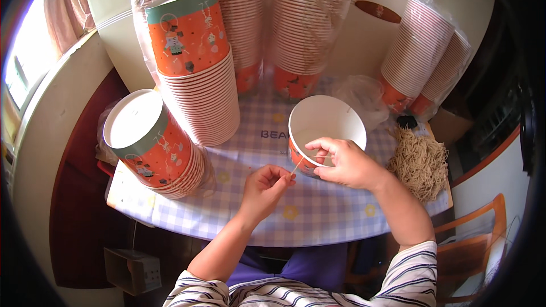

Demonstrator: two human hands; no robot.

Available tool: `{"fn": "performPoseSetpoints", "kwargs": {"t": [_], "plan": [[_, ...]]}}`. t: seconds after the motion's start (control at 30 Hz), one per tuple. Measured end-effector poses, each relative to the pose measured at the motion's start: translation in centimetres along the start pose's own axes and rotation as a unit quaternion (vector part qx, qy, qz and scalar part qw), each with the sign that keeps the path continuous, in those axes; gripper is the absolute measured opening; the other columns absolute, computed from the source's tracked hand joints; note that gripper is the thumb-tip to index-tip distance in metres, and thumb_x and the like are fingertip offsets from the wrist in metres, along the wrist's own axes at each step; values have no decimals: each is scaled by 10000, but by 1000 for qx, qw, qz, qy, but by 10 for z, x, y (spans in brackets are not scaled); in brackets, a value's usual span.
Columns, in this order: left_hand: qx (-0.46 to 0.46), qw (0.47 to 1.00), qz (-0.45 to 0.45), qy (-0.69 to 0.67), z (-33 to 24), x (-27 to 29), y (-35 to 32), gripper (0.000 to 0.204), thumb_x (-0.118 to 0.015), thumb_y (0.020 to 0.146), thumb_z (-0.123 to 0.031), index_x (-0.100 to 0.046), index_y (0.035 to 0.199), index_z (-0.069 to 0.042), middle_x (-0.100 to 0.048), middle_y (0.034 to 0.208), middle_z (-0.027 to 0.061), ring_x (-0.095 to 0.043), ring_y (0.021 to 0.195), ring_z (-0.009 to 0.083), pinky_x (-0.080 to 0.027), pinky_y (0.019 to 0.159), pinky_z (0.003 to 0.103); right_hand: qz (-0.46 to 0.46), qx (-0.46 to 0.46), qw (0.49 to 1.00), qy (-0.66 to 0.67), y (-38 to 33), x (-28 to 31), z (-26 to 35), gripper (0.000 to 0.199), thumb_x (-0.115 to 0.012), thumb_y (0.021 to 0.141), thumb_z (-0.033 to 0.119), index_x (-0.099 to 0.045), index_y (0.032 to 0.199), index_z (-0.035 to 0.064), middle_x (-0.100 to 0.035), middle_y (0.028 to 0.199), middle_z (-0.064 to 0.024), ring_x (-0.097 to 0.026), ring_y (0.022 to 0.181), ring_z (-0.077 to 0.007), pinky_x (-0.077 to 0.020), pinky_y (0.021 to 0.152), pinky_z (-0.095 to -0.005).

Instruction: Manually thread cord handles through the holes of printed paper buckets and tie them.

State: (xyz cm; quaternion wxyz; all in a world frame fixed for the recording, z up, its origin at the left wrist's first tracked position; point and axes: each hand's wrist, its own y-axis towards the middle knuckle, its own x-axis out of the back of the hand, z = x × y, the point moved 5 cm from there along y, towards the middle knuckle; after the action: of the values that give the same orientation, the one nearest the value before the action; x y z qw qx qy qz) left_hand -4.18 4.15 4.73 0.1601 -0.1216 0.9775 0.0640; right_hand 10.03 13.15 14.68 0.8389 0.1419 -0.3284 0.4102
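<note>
An orange paper cup [325,119] with a white inside stands tilted on the checked tablecloth [318,216] in front of me. My right hand [344,163] grips its near rim and pinches a thin tan string there. My left hand [265,185] pinches the other end of that string [296,167], just left of the cup. A heap of the same tan strings [420,162] lies to the right of the cup.
Two stacks of upside-down orange cups stand at the left [156,145] and back left [196,62]. Plastic-wrapped cup stacks line the back [301,23] and lean at the right [418,51]. A wooden chair [472,250] sits at the lower right.
</note>
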Motion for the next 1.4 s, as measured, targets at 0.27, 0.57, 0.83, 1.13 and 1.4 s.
{"fn": "performPoseSetpoints", "kwargs": {"t": [0.27, 0.57, 0.83, 1.13, 1.4], "plan": [[10, 998, 50, -24, 5, 8, -2, 96, -600, 898, -78, -600, 921, 15, -664, 906, 87, -633, 832, 131, -517, 792, 275, -172, 141, 948, -226, -10, 1, 20, 379, -646, 738, 37, -582, 1110, 11, -591, 878, -120, -613, 801, -292, -495, 705, -383], [1, 997, 76, -35, -5, 3, 0, 60, -589, 888, -55, -591, 894, 5, -622, 864, 16, -554, 776, 54, -448, 701, 198, -349, 277, 840, -310, -31, -33, 17, 444, -753, 651, 37, -636, 1071, 117, -495, 918, -34, -527, 765, -193, -413, 678, -342], [-59, 991, 120, 14, -28, -4, -1, 13, -595, 876, -23, -592, 878, -11, -588, 859, -4, -500, 743, 43, -410, 659, 191, -382, 345, 811, -279, -26, -46, 12, 247, -735, 689, 111, -686, 928, 147, -492, 786, 46, -463, 648, -127, -329, 649, -312], [170, 974, 123, -82, 4, -4, 25, 215, -575, 928, -234, -666, 940, -39, -635, 816, 3, -521, 690, 67, -437, 653, 220, -378, 365, 793, -307, -34, -61, 3, 211, -718, 692, 120, -692, 900, 149, -497, 781, 44, -443, 647, -134, -348, 657, -315], [173, 969, 123, -129, 6, -7, 35, 127, -566, 927, -161, -618, 904, -48, -636, 853, 58, -579, 662, 96, -495, 618, 260, -332, 386, 844, -172, -34, -61, -4, 243, -754, 672, 78, -699, 902, 132, -531, 763, 26, -467, 623, -138, -371, 611, -291]]}}
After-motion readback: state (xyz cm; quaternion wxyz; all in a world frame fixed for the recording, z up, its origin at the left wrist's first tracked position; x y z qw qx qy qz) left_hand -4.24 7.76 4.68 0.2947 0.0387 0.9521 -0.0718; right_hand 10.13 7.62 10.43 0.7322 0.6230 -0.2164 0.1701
